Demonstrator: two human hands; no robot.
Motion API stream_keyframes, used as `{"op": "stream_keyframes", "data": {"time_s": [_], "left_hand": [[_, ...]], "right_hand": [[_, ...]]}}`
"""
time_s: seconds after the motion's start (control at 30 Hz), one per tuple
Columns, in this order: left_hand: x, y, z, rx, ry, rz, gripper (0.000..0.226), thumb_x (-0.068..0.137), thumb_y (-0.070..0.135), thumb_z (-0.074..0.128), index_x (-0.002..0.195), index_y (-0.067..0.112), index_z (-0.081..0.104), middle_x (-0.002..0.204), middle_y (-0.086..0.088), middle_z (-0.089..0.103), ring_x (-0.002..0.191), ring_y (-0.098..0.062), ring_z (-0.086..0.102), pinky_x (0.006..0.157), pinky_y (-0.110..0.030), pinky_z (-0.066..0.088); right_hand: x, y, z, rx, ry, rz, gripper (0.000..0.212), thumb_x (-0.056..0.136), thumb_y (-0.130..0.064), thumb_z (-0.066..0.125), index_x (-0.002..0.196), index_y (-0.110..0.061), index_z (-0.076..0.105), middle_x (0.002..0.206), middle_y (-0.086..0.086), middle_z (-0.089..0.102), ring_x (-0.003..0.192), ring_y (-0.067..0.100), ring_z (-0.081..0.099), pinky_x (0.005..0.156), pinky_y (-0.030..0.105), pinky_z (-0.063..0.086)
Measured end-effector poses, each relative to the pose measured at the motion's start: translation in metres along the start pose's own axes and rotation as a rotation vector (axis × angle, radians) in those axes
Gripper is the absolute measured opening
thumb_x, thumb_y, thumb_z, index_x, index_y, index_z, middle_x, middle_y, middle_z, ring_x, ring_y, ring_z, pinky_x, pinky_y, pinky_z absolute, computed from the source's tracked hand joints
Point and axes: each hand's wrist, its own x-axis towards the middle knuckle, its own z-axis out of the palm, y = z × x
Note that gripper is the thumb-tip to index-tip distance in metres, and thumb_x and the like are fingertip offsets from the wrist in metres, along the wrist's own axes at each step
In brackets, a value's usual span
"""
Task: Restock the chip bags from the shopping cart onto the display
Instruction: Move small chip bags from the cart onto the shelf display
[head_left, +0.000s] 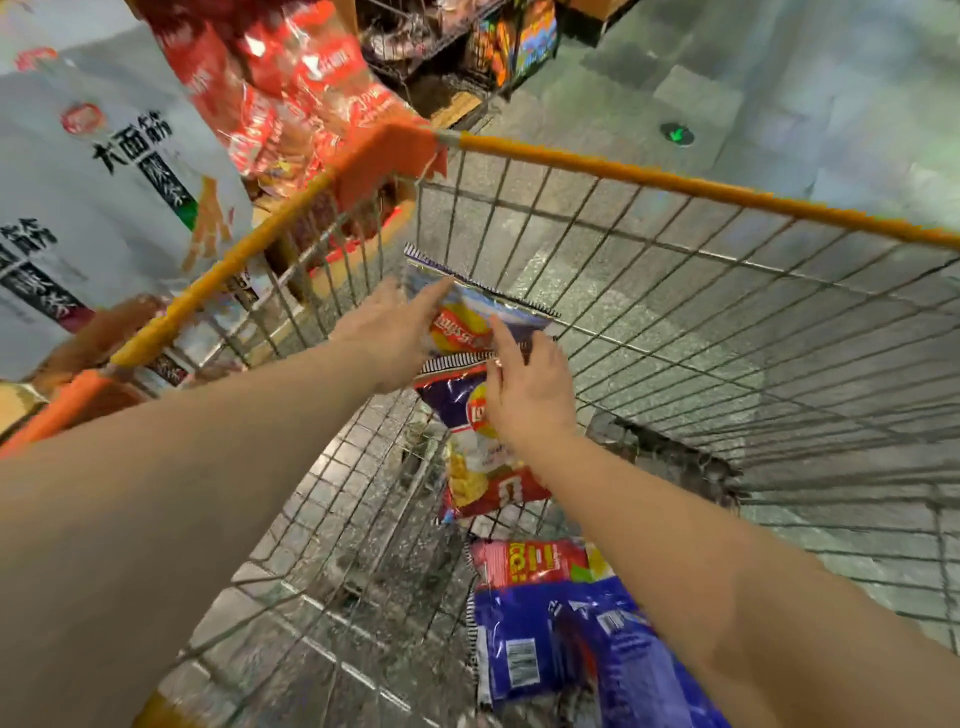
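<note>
Both my arms reach down into the wire shopping cart (649, 291). My left hand (395, 338) touches the left side of a light blue chip bag (467, 312) that leans against the cart's far wall. My right hand (524, 384) lies over a dark purple and red chip bag (467, 457) just below it, with its index finger stretched up onto the light blue bag. I cannot tell whether either hand has closed on a bag. A red bag (524, 564) and blue bags (571, 649) lie on the cart floor nearer me.
The cart's orange rim (675, 182) runs around the basket. To the left stand display stacks of large white snack bags (104, 197) and red snack bags (291, 88). A wire rack with colourful bags (519, 41) stands at the back. Grey tiled floor (779, 78) lies to the right.
</note>
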Motion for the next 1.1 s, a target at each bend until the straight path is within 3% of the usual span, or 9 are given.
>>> {"op": "stream_keyframes", "data": {"time_s": [0.07,0.13,0.27,0.37,0.6,0.7,0.9,1.0,1.1], "left_hand": [[0.002,-0.007,0.007,-0.029,0.021,-0.031,0.076,0.092,0.039,0.055,0.145,0.054,0.002,0.155,-0.019,0.009,0.135,-0.04,0.032,0.105,-0.042,0.035],[0.009,-0.014,0.01,-0.042,-0.017,-0.061,0.079,0.092,0.047,0.054,0.142,0.056,-0.006,0.157,-0.018,0.006,0.136,-0.04,0.031,0.107,-0.044,0.033],[0.022,-0.014,0.009,-0.088,-0.031,-0.034,0.087,0.094,0.038,0.052,0.141,0.052,-0.019,0.159,-0.015,0.001,0.142,-0.037,0.023,0.113,-0.045,0.027],[0.024,-0.01,0.009,-0.069,-0.052,-0.052,0.092,0.094,0.024,0.051,0.14,0.049,-0.025,0.159,-0.011,-0.009,0.14,-0.034,0.028,0.104,-0.041,0.036],[0.019,0.007,0.002,-0.067,0.119,0.08,0.08,0.095,0.016,0.048,0.148,0.044,-0.004,0.147,-0.013,0.03,0.117,-0.033,0.049,0.088,-0.037,0.043],[0.014,0.012,-0.004,0.018,0.277,0.123,0.078,0.094,0.018,0.049,0.151,0.035,-0.003,0.135,-0.019,0.039,0.106,-0.038,0.052,0.082,-0.041,0.042],[-0.005,0.031,-0.029,-0.072,0.546,0.297,0.076,0.081,0.019,0.063,0.149,0.018,0.028,0.122,-0.034,0.045,0.096,-0.048,0.053,0.081,-0.048,0.045],[-0.023,0.042,-0.05,-0.133,0.574,0.351,0.077,0.086,0.025,0.058,0.15,0.029,0.016,0.129,-0.04,0.038,0.104,-0.05,0.05,0.088,-0.051,0.044],[-0.044,0.047,-0.073,-0.164,0.638,0.414,0.077,0.082,0.027,0.054,0.145,0.03,0.009,0.126,-0.044,0.039,0.104,-0.055,0.051,0.087,-0.054,0.045]], "right_hand": [[0.002,0.009,0.004,0.03,-0.057,0.058,0.054,0.101,-0.036,0.028,0.152,-0.035,0.008,0.154,0.024,0.013,0.142,0.038,0.014,0.117,0.043,0.012],[0.006,0.015,0.005,0.079,-0.097,0.04,0.059,0.101,-0.036,0.031,0.151,-0.036,-0.001,0.157,0.023,0.002,0.145,0.035,0.004,0.119,0.041,0.007],[0.023,0.019,0.003,0.094,-0.144,-0.011,0.064,0.101,-0.035,0.035,0.151,-0.036,-0.005,0.157,0.022,0.002,0.146,0.034,0.004,0.119,0.04,0.009],[0.031,0.017,0.003,0.144,-0.142,0.018,0.065,0.101,-0.037,0.036,0.15,-0.039,-0.008,0.157,0.022,0.003,0.146,0.033,0.003,0.119,0.04,0.009],[0.025,0.012,0.002,0.242,-0.052,-0.03,0.069,0.1,-0.033,0.037,0.151,-0.03,-0.011,0.155,0.019,0.017,0.145,0.029,0.01,0.119,0.036,0.009],[0.023,0.006,-0.013,0.319,0.071,-0.073,0.07,0.099,-0.029,0.042,0.151,-0.025,-0.006,0.148,0.021,0.027,0.14,0.032,0.021,0.117,0.038,0.016],[0.009,-0.011,-0.049,0.412,0.374,-0.126,0.071,0.088,-0.03,0.044,0.149,-0.026,0.008,0.136,0.031,0.043,0.132,0.046,0.036,0.109,0.052,0.034],[-0.001,-0.02,-0.076,0.392,0.516,-0.131,0.073,0.085,-0.032,0.051,0.149,-0.02,0.017,0.122,0.036,0.053,0.121,0.053,0.046,0.097,0.055,0.042],[-0.016,-0.033,-0.109,0.381,0.598,-0.157,0.071,0.084,-0.036,0.047,0.147,-0.026,0.015,0.114,0.03,0.057,0.107,0.048,0.056,0.085,0.047,0.05]]}}
